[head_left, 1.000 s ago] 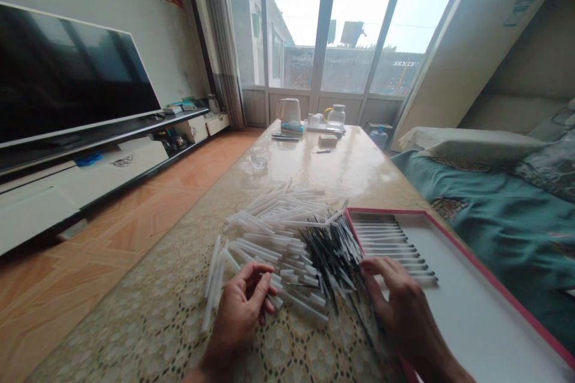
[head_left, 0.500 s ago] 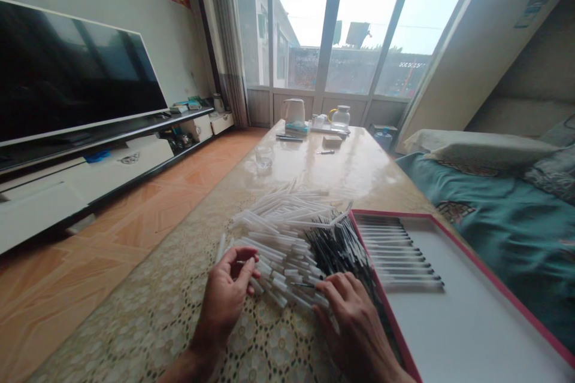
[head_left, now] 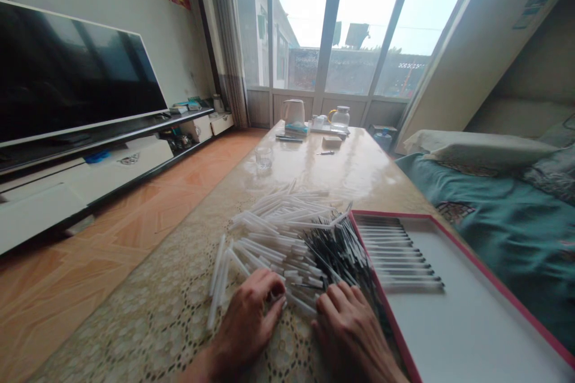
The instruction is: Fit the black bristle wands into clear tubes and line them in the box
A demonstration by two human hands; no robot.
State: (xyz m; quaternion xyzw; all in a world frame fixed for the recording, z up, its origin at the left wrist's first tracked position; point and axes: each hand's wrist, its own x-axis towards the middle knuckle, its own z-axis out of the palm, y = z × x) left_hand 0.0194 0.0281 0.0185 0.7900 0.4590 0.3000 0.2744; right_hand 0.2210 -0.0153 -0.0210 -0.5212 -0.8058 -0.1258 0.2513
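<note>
A heap of translucent white plastic tubes [head_left: 269,249] lies on the table in front of me. Beside it, to the right, is a bundle of thin black sticks [head_left: 341,251]. My left hand [head_left: 251,317] is at the heap's near edge, thumb and forefinger pinched together; what they hold, if anything, is hard to see. My right hand [head_left: 353,326] rests with curled fingers by the near end of the black sticks, its fingertips largely hidden. One tube [head_left: 300,304] lies between both hands. Inside a red-rimmed white tray [head_left: 467,323], tubes with black ends [head_left: 395,254] lie in a row.
A patterned cover lies over the table [head_left: 148,293]. Farther off stand a drinking glass [head_left: 263,158], a pitcher [head_left: 294,112], a glass teapot [head_left: 341,116] and a small box [head_left: 331,142]. A sofa [head_left: 489,209] is on the right, a TV cabinet [head_left: 112,173] on the left.
My left hand has moved right and nearer to me, uncovering tubes at the heap's left side. My right hand has drawn slightly back; a dark stick near its fingertips now lies on the tubes.
</note>
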